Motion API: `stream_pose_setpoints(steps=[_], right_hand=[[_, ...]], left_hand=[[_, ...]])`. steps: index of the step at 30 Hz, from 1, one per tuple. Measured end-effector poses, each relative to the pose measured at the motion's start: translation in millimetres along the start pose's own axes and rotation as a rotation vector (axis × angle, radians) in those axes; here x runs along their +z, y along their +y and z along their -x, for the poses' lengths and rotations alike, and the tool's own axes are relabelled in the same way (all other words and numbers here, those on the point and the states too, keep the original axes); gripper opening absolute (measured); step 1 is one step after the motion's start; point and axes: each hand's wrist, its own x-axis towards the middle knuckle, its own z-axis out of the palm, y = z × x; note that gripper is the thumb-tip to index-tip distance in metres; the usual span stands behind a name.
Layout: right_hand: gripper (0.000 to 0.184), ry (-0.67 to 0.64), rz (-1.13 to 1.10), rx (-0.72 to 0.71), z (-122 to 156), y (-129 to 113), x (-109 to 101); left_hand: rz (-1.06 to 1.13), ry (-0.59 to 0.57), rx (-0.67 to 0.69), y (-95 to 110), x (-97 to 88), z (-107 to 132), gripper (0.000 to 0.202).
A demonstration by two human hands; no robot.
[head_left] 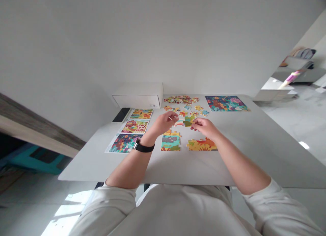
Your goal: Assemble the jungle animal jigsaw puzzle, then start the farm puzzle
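Note:
Both my hands are raised over the white table [229, 161]. My left hand [164, 122], with a black watch on its wrist, has its fingers curled in a pinch; what they hold is too small to name. My right hand [205, 126] pinches a green and yellow puzzle piece [188, 121] between the two hands. Below them lie two joined puzzle sections: a teal and orange one [170, 141] and a yellow and orange one [202, 145]. Several loose pieces [193, 110] are scattered just beyond my hands.
A heap of pieces [181, 100] lies at the table's far side, a finished puzzle [225, 103] to its right. A white box [139, 95], a black phone [121, 114] and three picture cards [134, 126] are at the left. A wall stands behind.

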Motion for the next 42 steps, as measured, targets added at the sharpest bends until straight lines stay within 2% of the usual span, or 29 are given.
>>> stream_pose_setpoints(steps=[5, 8, 14, 23, 25, 28, 30, 33, 35, 42], right_hand=[[0.03, -0.044, -0.006, 0.024, 12.8, 11.3, 12.9], [0.028, -0.101, 0.005, 0.026, 14.8, 17.1, 21.5], [0.027, -0.15, 0.03, 0.015, 15.6, 22.6, 24.8], [0.027, -0.129, 0.207, 0.01, 20.0, 14.2, 15.2], [0.026, -0.077, 0.271, -0.029, 19.5, 17.7, 10.2], [0.021, 0.078, 0.334, -0.142, 19.6, 21.3, 2.4], [0.03, 0.13, 0.385, -0.273, 21.5, 19.6, -0.3], [0.042, 0.055, 0.514, -0.471, 26.0, 12.9, 2.4], [0.043, -0.015, 0.595, -0.537, 28.2, 9.4, 7.3], [0.042, -0.093, 0.671, -0.535, 28.6, 10.6, 14.4]], left_hand=[[0.058, -0.088, -0.093, -4.4, 41.0, 22.9, 0.034], [0.124, -0.103, -0.121, -13.1, 49.1, 25.1, 0.038], [0.158, -0.167, -0.127, -24.9, 41.8, 24.6, 0.034], [0.044, -0.14, -0.123, -19.1, 38.0, 28.0, 0.026], [0.005, -0.12, -0.12, -18.2, 35.3, 28.3, 0.026], [-0.04, -0.093, -0.125, -20.0, 31.9, 27.7, 0.027], [-0.036, -0.099, -0.131, -22.5, 31.9, 27.1, 0.026], [0.021, -0.138, -0.134, -25.1, 35.3, 26.9, 0.021], [0.059, -0.165, -0.145, -25.5, 38.2, 27.3, 0.019], [0.102, -0.266, -0.167, -25.6, 38.9, 28.5, 0.021]])
